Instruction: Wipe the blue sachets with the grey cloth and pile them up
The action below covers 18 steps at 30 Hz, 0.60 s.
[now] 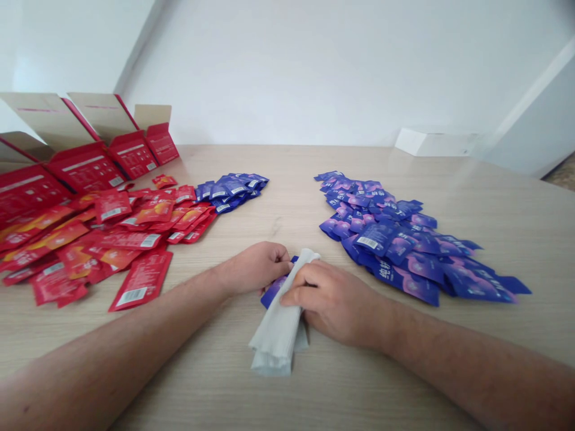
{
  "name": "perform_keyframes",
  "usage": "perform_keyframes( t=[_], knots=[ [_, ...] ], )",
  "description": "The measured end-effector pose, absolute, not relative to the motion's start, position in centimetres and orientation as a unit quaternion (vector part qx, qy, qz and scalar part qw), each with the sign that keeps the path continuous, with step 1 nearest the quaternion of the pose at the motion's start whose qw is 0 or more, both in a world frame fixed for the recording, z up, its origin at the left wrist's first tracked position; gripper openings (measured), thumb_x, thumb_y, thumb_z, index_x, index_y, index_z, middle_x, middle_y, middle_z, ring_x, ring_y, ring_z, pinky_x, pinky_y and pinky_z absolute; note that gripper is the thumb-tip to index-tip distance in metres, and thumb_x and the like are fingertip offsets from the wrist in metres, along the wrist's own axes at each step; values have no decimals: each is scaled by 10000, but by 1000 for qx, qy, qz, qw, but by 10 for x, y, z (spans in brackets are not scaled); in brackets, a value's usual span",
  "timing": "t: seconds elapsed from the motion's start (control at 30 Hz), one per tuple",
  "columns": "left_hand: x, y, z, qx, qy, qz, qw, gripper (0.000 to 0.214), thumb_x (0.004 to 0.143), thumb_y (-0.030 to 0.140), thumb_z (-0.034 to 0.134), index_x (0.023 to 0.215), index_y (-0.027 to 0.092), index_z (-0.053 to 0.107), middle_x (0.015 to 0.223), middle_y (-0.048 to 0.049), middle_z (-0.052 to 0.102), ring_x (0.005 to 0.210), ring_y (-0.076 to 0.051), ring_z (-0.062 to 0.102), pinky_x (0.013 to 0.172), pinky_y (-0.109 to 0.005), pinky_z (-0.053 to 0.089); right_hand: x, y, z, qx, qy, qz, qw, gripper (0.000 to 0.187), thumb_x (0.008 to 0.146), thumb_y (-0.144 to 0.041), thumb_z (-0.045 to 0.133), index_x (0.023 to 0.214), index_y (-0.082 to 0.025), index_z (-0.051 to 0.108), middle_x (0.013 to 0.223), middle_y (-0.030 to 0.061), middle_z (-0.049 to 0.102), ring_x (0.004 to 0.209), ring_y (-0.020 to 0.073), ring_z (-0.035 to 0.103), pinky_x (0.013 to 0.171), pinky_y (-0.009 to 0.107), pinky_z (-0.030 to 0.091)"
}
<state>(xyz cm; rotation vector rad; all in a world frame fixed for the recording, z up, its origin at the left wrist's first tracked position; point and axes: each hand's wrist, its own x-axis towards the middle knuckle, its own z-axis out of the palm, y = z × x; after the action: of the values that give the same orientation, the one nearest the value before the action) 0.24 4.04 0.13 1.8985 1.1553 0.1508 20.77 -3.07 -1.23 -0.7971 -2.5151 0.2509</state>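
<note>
Just in front of me, my right hand [344,299] pinches a folded pale grey-white cloth or paper wipe [278,329], whose loose end hangs toward me over the table. Under the wipe's left edge shows a purple sachet [271,293]. The fingers of my left hand [256,267] are closed on that sachet's upper left side, close to the wipe; the fingertips are partly hidden. A heap of purple sachets [395,239] lies to the right of my right hand. Beyond my left hand is a smaller pile of blue-purple sachets [231,188].
Many red and orange sachets [135,224] spread over the table's left side, by my left forearm. Behind them stand several open red cardboard boxes [87,167] with raised flaps. At the back right, a white box [433,143] lies near the wall. The table [287,401] is light wood.
</note>
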Motion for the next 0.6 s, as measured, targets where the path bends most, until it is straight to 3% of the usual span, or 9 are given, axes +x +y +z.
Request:
perform_keyframes(
  t=[0.2,0.4,0.6],
  knots=[
    [2,41,-1,755,476,60,446,226,848,418,508,803,207,573,551,42,574,436,-134,572,387,-217,439,211,-27,-13,-341,-900,98,254,339,870,-61,599,1165,-205,686,1052,77,643,1014,220,580,938,385,477],
    [2,41,1,763,463,64,445,249,840,442,530,808,203,591,573,36,591,458,-127,575,402,-209,432,208,-31,-12,-283,-926,95,231,271,878,-97,605,1101,-213,707,1022,64,652,963,212,587,878,353,491],
    [2,41,0,760,471,60,443,243,844,437,513,799,209,582,564,42,583,443,-129,569,397,-215,434,212,-27,-12,-337,-903,95,248,336,859,-58,601,1150,-201,691,1052,78,647,1002,221,586,931,389,482]
  ],
)
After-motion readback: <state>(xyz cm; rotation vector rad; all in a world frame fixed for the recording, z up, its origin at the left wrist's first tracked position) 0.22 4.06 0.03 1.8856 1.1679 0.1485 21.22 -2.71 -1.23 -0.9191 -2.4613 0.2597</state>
